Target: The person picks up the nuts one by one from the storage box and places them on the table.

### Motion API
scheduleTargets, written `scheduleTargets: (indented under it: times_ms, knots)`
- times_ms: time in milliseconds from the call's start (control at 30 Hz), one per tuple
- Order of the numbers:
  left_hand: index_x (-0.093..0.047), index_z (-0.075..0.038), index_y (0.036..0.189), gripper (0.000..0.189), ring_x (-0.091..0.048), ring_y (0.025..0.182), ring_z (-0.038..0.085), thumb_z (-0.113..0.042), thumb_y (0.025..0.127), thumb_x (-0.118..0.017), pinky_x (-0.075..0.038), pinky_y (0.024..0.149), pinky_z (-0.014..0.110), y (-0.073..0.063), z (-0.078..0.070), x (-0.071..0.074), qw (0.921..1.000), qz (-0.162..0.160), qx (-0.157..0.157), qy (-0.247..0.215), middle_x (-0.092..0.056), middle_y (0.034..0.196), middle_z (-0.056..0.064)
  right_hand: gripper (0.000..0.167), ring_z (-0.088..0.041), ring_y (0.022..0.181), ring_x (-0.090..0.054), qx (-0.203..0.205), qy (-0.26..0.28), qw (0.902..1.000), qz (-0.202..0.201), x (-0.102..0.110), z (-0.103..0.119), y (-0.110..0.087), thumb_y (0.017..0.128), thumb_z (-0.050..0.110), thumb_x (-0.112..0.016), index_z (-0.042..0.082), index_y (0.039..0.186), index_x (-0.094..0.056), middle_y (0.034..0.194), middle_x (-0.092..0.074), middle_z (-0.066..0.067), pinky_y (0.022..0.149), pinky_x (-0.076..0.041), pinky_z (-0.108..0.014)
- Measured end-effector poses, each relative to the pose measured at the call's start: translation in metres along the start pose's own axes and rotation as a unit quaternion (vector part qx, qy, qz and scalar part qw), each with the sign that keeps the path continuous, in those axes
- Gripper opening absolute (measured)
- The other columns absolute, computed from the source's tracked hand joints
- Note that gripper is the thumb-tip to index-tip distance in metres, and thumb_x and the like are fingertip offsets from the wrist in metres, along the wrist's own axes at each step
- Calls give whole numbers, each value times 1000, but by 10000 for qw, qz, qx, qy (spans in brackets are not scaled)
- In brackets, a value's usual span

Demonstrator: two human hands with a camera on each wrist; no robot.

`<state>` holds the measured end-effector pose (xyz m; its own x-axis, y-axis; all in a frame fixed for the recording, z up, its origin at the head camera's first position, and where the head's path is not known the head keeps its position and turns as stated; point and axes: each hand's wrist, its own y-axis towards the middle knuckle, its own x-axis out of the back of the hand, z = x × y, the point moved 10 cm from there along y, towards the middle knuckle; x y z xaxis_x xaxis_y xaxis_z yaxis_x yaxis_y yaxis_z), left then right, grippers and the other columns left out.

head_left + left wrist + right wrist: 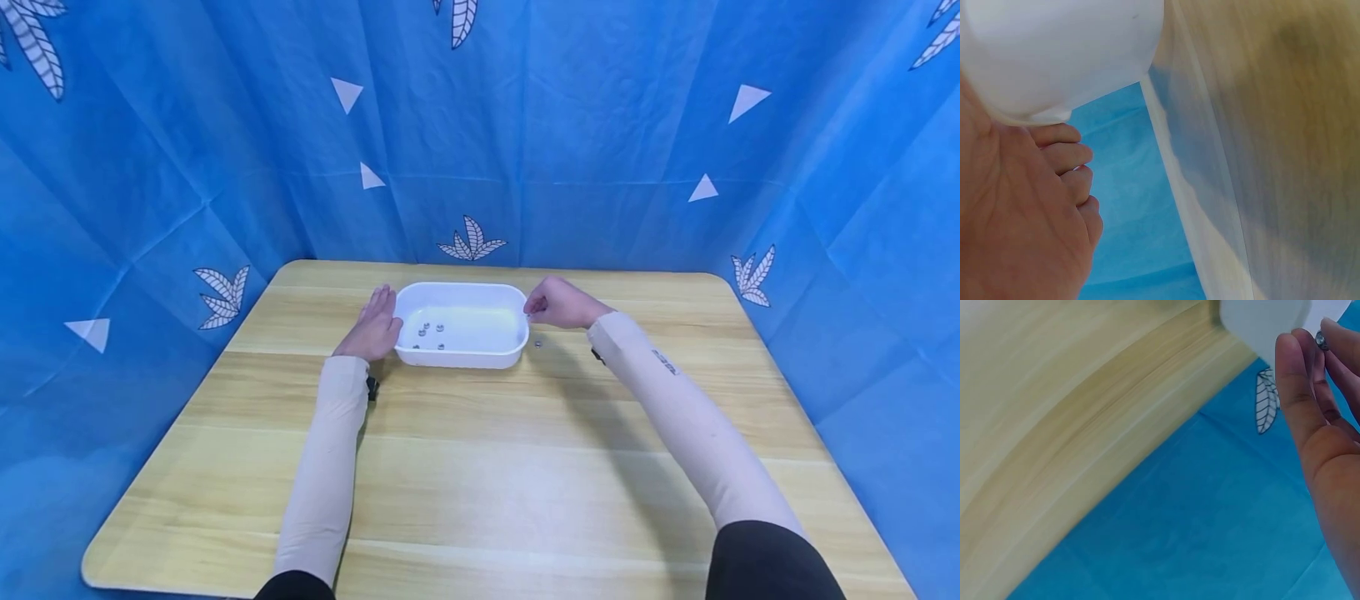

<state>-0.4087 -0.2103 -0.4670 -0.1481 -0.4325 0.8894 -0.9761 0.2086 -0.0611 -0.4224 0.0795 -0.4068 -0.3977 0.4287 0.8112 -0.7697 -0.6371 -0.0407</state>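
Note:
A white plastic basin [457, 360] stands on the table with several small metal nuts [440, 328] scattered over the left part of its floor. At the basin's left end lies my left hand [371, 325], fingers straight, its edge against the rim. In the left wrist view the palm [1029, 206] is right beside the basin's outer wall. My right hand [562, 303] is at the right rim and pinches one small metal nut [1321, 340] between thumb and fingertips. Another nut [537, 343] lies on the table just right of the basin.
The light wooden table [480, 483] has rounded corners. Behind it and at both sides hangs a blue curtain [600, 125] with white leaves and triangles. The right forearm's shadow [630, 442] falls across the tabletop.

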Motion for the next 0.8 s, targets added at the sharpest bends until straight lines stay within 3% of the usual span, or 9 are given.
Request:
scheduleTargets:
  times_ms: [433, 800]
  knots:
    - [-2, 5, 163, 68, 10, 163, 37, -29, 109, -23, 1, 133, 55, 2, 3, -1, 10000, 36, 28, 5, 7, 174, 23, 17, -30, 94, -75, -208, 97, 9994, -264, -1, -30, -14, 91, -2, -72, -9, 107, -76, 102, -79, -22, 88, -63, -41]
    - [-2, 6, 163, 68, 9, 163, 37, -28, 108, -24, -2, 133, 55, 2, 3, -1, 10000, 15, 13, 22, 6, 174, 23, 19, -34, 101, -75, -537, 218, 9982, -137, -20, -55, -24, 92, -4, -69, -8, 109, -76, 110, -77, -24, 92, -63, -42]
